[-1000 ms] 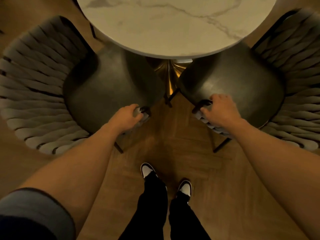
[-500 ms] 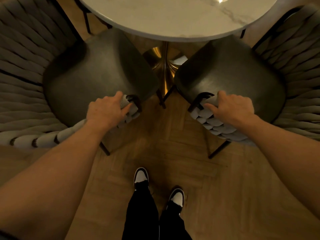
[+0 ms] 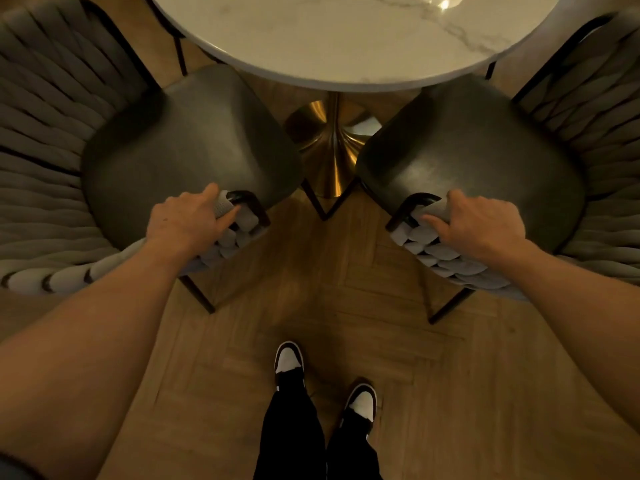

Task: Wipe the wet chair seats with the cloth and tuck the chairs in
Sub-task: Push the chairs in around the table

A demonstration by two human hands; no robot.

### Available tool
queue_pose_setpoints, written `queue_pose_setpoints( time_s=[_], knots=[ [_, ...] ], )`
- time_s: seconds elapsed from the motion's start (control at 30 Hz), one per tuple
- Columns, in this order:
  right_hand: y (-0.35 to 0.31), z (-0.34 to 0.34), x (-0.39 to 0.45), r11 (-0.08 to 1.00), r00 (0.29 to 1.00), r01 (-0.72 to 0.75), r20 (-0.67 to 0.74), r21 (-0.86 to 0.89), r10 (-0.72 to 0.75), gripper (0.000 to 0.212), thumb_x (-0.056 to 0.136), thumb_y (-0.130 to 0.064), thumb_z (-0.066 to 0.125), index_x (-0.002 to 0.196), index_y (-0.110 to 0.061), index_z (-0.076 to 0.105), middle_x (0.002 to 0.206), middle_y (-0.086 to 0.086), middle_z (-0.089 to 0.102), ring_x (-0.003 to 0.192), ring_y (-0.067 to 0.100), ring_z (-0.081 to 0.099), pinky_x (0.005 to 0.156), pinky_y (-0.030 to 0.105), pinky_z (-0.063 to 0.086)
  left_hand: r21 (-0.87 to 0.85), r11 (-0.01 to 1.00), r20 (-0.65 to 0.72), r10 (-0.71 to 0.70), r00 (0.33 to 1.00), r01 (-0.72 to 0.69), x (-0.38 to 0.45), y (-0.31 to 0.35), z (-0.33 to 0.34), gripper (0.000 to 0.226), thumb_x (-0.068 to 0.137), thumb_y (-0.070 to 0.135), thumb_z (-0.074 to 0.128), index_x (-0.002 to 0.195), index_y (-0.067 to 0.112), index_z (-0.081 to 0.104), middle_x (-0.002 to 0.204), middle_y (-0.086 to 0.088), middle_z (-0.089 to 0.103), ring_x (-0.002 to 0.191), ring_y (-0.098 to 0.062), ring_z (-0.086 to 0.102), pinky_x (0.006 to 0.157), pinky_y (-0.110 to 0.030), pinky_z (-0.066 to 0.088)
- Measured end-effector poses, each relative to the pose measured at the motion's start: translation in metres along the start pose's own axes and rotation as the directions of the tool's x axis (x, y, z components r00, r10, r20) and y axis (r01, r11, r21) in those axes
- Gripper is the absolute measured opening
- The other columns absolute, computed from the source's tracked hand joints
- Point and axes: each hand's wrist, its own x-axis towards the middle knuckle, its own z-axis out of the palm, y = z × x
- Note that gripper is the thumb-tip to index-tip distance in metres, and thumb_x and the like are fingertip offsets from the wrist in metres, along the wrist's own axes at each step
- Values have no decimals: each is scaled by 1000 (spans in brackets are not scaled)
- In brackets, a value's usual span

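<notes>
The left chair (image 3: 194, 140), at centre left of the frame, and the right chair (image 3: 474, 150), at centre right, are sitting with their dark seats partly under the round marble desk (image 3: 346, 39). The left hand (image 3: 183, 223) is gripping the left chair's woven armrest end, fingers (image 3: 227, 220) clamped around it. The right hand (image 3: 485, 223) is clasping the right chair's armrest likewise. Two shoes are standing on the wooden floor (image 3: 450, 393) below.
</notes>
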Motion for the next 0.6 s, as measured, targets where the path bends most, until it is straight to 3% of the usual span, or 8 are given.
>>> queue_pose_setpoints(
  time_s=[0.27, 0.6],
  knots=[
    [10, 5, -4, 999, 1000, 4, -13, -46, -4, 53, 98, -73, 30, 100, -21, 42, 68, -2, 52, 56, 16, 51, 51, 32, 36, -33, 999, -52, 39, 998, -41, 9, 5, 3, 46, 91, 71, 31, 96, 26, 41, 73, -4, 48, 61, -25, 47, 58, -37, 39],
    [12, 3, -3, 999, 999, 26, -29, -36, -27, 57, 99, -72, 29, 102, -18, 47, 65, -1, 50, 54, 14, 47, 54, 33, 35, -48, 999, -4, -3, 1000, 3, -4, 12, -1, 41, 93, 66, 35, 100, 26, 42, 74, -1, 46, 61, -20, 43, 57, -37, 37]
  ],
)
